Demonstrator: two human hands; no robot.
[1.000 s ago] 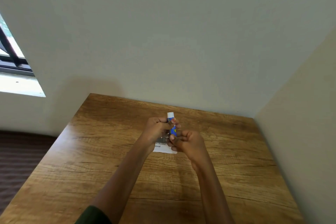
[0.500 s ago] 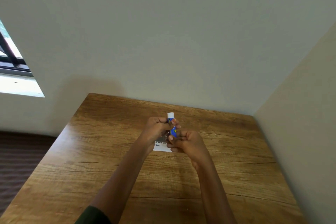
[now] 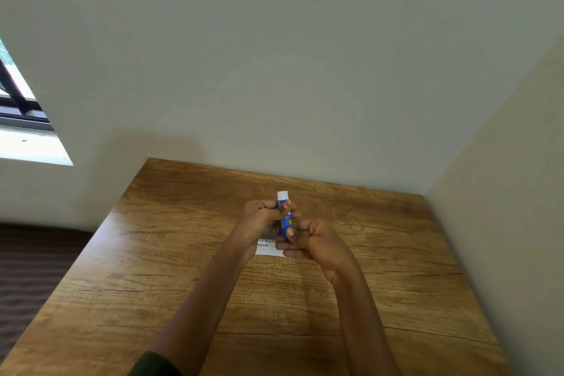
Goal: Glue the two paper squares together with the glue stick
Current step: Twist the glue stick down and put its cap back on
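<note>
A blue glue stick (image 3: 285,217) with a white end pointing away from me is held upright above the table. My left hand (image 3: 261,218) grips its upper part. My right hand (image 3: 311,243) pinches its lower end between thumb and fingers. Under both hands a white paper square (image 3: 265,247) with black print lies flat on the wooden table (image 3: 152,268); most of it is hidden by my hands. I cannot make out a second square.
The table stands in a corner, with a wall along its far edge (image 3: 274,101) and another wall along its right edge (image 3: 503,223). A window (image 3: 18,119) is at the far left, and dark floor (image 3: 30,268) lies beyond the table's left edge.
Both hands stay almost in place on the glue stick. My right fingers have shifted slightly around its lower end.
</note>
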